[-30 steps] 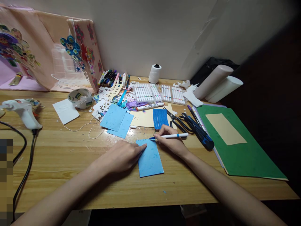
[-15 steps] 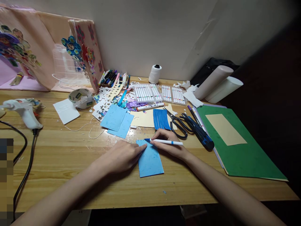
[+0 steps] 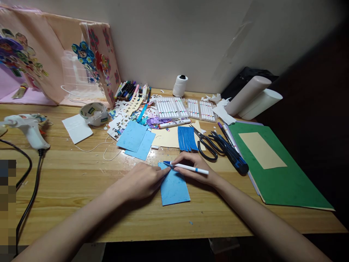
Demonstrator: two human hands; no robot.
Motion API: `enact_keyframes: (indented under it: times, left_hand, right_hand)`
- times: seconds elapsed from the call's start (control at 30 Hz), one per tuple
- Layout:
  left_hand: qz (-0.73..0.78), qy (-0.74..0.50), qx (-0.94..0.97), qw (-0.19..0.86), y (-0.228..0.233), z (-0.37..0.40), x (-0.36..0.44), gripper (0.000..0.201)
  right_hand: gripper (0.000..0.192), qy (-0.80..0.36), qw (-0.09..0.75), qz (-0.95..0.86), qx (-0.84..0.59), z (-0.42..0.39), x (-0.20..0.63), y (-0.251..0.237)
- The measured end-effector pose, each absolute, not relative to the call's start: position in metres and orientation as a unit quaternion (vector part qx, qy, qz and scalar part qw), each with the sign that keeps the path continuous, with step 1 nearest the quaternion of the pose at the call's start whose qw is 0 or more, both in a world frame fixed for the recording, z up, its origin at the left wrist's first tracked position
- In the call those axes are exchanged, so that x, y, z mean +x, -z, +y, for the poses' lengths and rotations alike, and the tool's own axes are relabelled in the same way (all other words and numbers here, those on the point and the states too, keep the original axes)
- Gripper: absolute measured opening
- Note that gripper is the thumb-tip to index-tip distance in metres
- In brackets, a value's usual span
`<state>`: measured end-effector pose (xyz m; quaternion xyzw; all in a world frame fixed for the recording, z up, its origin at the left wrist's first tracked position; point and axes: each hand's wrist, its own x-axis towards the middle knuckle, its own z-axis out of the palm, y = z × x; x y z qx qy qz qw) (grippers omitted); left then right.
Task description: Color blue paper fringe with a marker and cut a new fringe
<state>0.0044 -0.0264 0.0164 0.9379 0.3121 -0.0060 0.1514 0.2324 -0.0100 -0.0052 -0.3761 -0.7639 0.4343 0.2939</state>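
A light blue paper rectangle lies on the wooden table in front of me. My left hand rests flat on its left edge and pins it down, fingertips near the top left corner. My right hand grips a white marker with a blue tip, held nearly level, its tip touching the paper's top edge close to my left fingertips.
Black scissors and a dark blue fringed paper lie just behind my right hand. A green folder sits at the right, marker trays and paper scraps at the back, a glue gun with cord at the left.
The marker tip has slid left along the paper's top edge, from the right side toward my left fingertips. My left hand has stayed in place.
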Motion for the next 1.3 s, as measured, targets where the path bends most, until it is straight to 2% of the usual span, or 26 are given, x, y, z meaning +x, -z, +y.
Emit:
enact_keyframes:
  times: [0.27,0.4,0.53,0.73,1.3]
  left_hand:
    - [0.316,0.013,0.936,0.152,-0.018,-0.027,0.005,0.038]
    - [0.319,0.007,0.934,0.16,-0.019,-0.027,0.006,0.036]
    - [0.344,0.006,0.926,0.156,-0.016,-0.029,0.009,0.04]
    - [0.359,0.004,0.923,0.135,-0.008,-0.033,0.016,0.041]
    - [0.357,-0.002,0.924,0.139,-0.008,-0.033,0.016,0.041]
  right_hand:
    - [0.015,-0.428,0.277,-0.786,-0.349,-0.01,0.232,0.001]
    - [0.011,-0.435,0.3,-0.743,-0.411,-0.01,0.232,0.006]
    - [0.025,-0.448,0.345,-0.669,-0.482,-0.008,0.231,0.014]
    - [0.035,-0.484,0.389,-0.607,-0.496,-0.007,0.228,0.015]
    - [0.034,-0.447,0.379,-0.634,-0.505,-0.006,0.229,0.015]
